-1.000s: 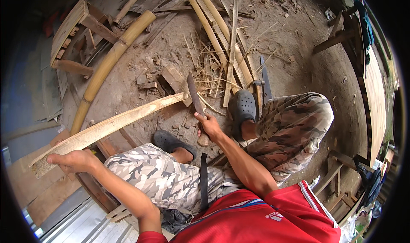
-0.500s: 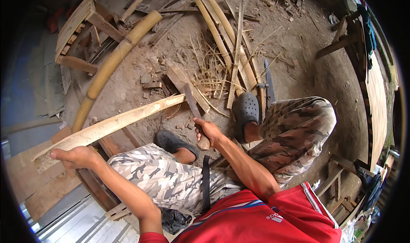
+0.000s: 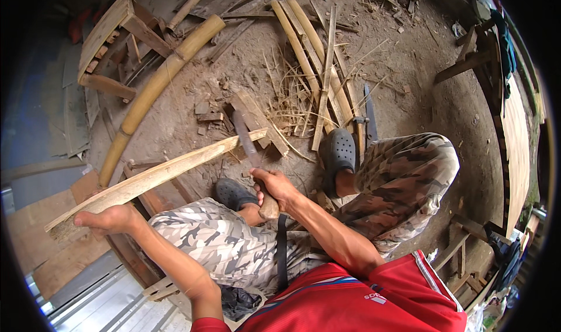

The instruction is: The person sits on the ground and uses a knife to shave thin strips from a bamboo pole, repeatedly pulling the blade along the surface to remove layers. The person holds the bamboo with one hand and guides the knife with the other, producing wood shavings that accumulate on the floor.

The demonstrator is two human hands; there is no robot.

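My left hand (image 3: 111, 218) is closed round the near left end of a long split bamboo strip (image 3: 158, 174), pale along its cut face. The strip slants up to the right, and its far end lies over a wooden block (image 3: 257, 122) on the ground. In my right hand (image 3: 272, 190) is the wooden handle of a machete (image 3: 246, 139). Its broad blade points away from me and crosses the strip near the far end. Whether the edge is biting into the bamboo I cannot tell.
A whole bamboo pole (image 3: 152, 95) leans at the left by a wooden stool (image 3: 120, 46). Ahead lie split bamboo lengths (image 3: 298, 46), thin shavings (image 3: 292, 107), a hammer (image 3: 360, 120) and a handsaw (image 3: 370, 113). A wooden bench (image 3: 514, 139) stands along the right.
My right hand and the machete have moved left and slightly nearer to me along the strip. The strip has turned a little, its far end shifting right over the block.
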